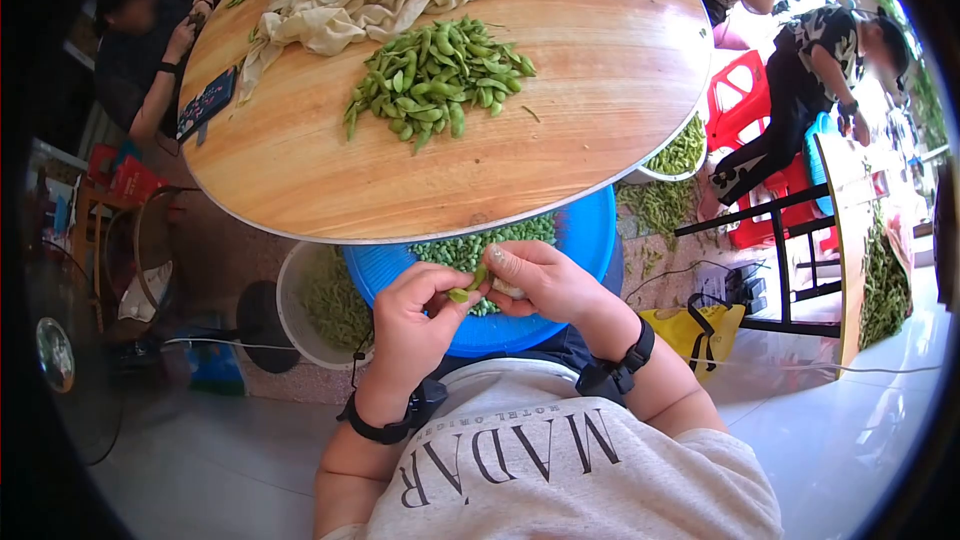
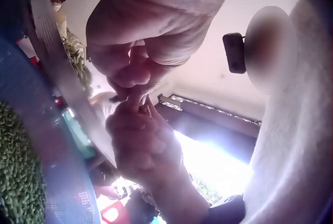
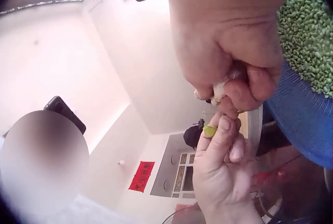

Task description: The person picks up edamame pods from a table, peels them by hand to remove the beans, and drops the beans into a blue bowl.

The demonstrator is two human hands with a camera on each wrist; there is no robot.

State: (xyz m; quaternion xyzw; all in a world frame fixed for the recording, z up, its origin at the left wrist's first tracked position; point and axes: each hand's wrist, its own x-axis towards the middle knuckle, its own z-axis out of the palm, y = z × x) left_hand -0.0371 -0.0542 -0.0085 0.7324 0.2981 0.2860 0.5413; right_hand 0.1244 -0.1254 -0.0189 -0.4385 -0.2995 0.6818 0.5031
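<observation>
Mid-shelling, prob: your left hand (image 1: 415, 325) & right hand (image 1: 548, 285) pinch one pod (image 1: 465, 290) w/ curled fingers over the blue basin (image 1: 590, 230); next needs a thumb squeeze into it.

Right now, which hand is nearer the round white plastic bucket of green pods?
Left. The left hand is just right of the round white plastic bucket; the right hand is farther right, over the round blue plastic basin.

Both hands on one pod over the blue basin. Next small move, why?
Probably squeeze the pod open so its contents drop: left hand and right hand both pinch it directly above the blue basin, which already holds shelled beans.
</observation>
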